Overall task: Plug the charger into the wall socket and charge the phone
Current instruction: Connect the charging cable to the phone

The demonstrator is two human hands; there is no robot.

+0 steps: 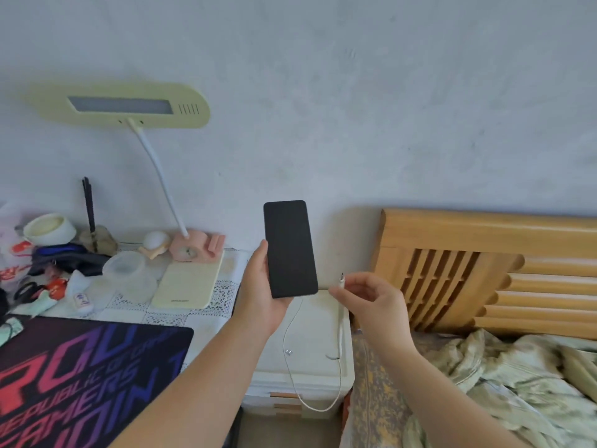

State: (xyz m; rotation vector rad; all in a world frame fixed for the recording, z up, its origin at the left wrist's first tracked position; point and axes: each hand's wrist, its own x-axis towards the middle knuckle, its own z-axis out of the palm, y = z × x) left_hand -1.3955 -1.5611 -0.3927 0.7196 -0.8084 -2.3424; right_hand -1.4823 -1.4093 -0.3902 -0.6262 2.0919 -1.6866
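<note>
My left hand (258, 286) holds a black phone (289, 248) upright, its dark screen facing me, in front of the grey wall. Just to its right, my right hand (371, 297) pinches the plug end of a white charging cable (340, 334), with the connector tip (341, 277) pointing up. The tip is apart from the phone, level with its lower edge. From my fingers the cable hangs down in a loop over a white storage box (318, 321). No wall socket or charger brick shows in this view.
A desk with a lace cloth (206, 318) at left carries a yellow lamp (129, 105), bowls, bags and a dark mouse mat (80, 376). A wooden bed headboard (484, 273) and rumpled green bedding (500, 376) fill the right side.
</note>
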